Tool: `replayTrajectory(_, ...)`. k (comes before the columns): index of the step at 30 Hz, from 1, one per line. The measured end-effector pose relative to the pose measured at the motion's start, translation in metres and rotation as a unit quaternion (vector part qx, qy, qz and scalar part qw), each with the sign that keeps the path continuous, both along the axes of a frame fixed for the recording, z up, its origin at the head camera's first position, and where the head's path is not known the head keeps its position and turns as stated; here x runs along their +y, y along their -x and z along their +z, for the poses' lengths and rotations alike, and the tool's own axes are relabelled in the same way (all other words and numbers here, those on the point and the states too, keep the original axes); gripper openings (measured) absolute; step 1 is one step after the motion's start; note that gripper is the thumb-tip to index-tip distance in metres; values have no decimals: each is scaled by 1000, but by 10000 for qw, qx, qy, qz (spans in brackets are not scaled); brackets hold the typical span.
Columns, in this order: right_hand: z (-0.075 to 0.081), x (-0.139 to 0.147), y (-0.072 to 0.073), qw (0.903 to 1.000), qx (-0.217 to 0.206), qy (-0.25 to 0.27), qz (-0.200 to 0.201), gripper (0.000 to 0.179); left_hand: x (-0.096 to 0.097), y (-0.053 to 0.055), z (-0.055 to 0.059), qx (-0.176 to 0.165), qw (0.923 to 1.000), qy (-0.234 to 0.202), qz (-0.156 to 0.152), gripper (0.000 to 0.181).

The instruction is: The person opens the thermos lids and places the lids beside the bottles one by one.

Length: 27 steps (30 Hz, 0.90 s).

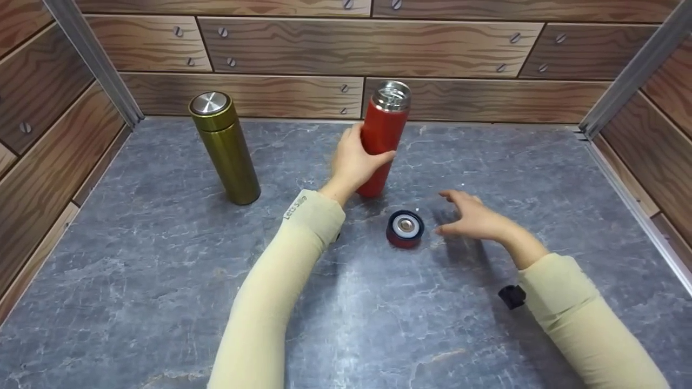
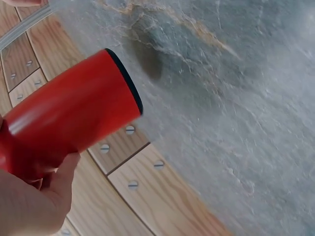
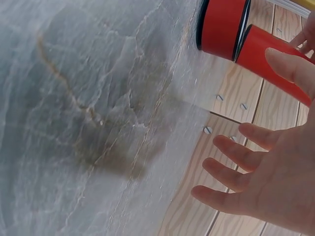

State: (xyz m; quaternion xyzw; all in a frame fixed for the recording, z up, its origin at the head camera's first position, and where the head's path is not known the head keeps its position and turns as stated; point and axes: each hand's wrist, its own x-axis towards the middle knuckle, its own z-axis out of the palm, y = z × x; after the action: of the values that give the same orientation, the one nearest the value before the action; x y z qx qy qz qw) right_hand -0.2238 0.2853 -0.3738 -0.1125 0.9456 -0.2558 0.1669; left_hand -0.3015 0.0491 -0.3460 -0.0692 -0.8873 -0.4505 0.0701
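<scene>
Our left hand (image 1: 354,162) grips the red bottle (image 1: 385,129); before it, a cap (image 1: 405,228); right of it, our right hand (image 1: 477,219) spreads.

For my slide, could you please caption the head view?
Left hand grips uncapped red flask; right hand hovers near cap.

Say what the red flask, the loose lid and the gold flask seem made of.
Red flask: probably coated metal, satin red with a bare, mirror-bright neck.
Lid: dark, matt rim, possibly plastic or rubber; shiny, metallic-looking centre.
Gold flask: likely coated metal, by its glossy streaks; its top looks like brushed steel, with radiating shine.
</scene>
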Motion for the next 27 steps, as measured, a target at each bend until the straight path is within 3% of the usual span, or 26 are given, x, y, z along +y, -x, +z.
replayTrajectory(12, 0, 6, -3, 9999, -50, 111, -52, 84, 16, 9, -8, 0, 9966, -806, -180, 60)
replayTrajectory(27, -1, 9, -3, 9998, -101, 124, -93, 86, 20, 18, -22, 185, 9982, -542, -158, 64)
